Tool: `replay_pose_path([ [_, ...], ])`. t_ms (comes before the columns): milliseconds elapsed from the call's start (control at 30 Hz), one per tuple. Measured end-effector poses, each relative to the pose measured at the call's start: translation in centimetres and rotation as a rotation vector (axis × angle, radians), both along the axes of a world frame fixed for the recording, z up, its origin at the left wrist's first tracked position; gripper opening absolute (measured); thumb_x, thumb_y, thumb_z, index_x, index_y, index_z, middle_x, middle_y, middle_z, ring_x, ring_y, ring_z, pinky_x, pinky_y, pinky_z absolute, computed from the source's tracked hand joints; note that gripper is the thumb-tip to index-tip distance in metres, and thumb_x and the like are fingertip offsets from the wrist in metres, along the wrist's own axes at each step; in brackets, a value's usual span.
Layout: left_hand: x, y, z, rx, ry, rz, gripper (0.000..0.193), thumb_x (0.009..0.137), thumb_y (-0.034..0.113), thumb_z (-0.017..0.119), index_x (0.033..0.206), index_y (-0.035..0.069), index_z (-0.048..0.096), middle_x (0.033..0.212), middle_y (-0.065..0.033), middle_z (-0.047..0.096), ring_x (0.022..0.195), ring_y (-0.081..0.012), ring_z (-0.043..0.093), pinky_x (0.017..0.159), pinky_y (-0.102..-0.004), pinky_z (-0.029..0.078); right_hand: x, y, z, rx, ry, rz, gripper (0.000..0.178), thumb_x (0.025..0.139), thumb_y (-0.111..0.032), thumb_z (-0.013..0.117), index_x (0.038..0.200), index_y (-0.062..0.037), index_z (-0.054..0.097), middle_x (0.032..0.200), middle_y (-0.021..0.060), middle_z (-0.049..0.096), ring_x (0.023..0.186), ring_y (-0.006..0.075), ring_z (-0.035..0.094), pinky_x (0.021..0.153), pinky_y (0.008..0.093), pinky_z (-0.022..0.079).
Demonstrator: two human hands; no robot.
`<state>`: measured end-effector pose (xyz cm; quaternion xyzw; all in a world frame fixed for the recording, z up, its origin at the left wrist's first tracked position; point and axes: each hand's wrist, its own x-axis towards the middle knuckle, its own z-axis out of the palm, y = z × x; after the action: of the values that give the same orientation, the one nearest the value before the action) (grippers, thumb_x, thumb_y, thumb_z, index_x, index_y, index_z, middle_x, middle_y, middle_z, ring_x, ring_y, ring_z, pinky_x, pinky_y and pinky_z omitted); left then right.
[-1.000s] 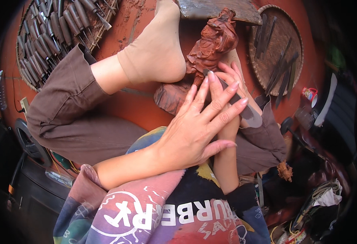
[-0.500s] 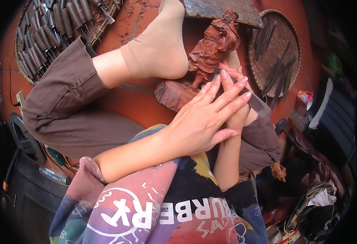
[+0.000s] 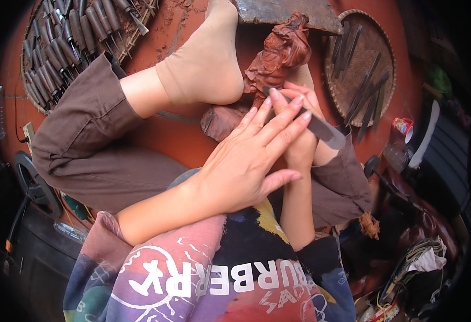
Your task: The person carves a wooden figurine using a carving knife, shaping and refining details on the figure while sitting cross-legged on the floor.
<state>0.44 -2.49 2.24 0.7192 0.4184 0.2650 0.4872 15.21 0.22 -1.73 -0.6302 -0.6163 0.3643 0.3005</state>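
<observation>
A reddish carved wooden figure (image 3: 278,51) on a rough wooden base (image 3: 222,121) lies tilted between my feet, its top near a wooden block. My left hand (image 3: 254,142) crosses over my right, its fingers stretched and slightly spread, lying on a flat dark metal file (image 3: 324,131). Beneath it, my right hand (image 3: 302,142) is around the file, its grip partly hidden by my left hand. The file's narrow end is beside the figure's lower part; its wide rounded end sticks out past my right hand.
A woven tray (image 3: 80,40) of wooden-handled chisels lies at the far left. The dark wooden block (image 3: 289,13) stands beyond the figure. At the right, a round basket (image 3: 360,67) holds several files. A red-and-white cup (image 3: 404,127) is farther right. Wood shavings dot the red floor.
Both hands and the file have shifted to the left along the figure. More of the file's wide end shows now. The figure appears slightly farther left and up in view.
</observation>
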Motion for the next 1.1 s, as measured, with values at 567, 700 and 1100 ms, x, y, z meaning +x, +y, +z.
replay_pose_path([
  [567,-1.1,-1.4,-0.1,0.159,0.119,-0.001,0.072,0.079,0.016,0.076,0.146,0.009,0.052,0.153,-0.0145,0.047,0.139,-0.0371,0.046,0.113,-0.0500,0.038,2.6,-0.3,0.3,0.004,0.360,-0.147,0.008,0.099,-0.005,0.064,0.096,0.0028,0.063,0.102,0.0114,0.073,0.100,0.0156,0.069,0.106,0.0395,0.049],
  [700,-3.4,-3.1,-2.1,0.391,0.364,0.131,0.050,0.079,0.002,0.064,0.129,0.009,0.068,0.136,-0.0100,0.063,0.127,-0.0301,0.059,0.105,-0.0431,0.047,3.3,-1.8,1.6,-0.019,0.627,-0.325,0.011,0.095,0.002,0.068,0.102,-0.0007,0.060,0.095,0.0069,0.068,0.085,0.0124,0.069,0.077,0.0234,0.056],
  [1100,-4.3,-2.9,-4.1,0.532,0.396,0.104,0.052,0.081,-0.007,0.059,0.130,0.011,0.067,0.139,-0.0095,0.063,0.131,-0.0300,0.058,0.110,-0.0409,0.049,4.1,-4.5,6.8,-0.029,0.657,-0.212,0.022,0.099,-0.013,0.068,0.113,0.0049,0.068,0.098,0.0085,0.073,0.085,0.0113,0.069,0.076,0.0237,0.057],
])
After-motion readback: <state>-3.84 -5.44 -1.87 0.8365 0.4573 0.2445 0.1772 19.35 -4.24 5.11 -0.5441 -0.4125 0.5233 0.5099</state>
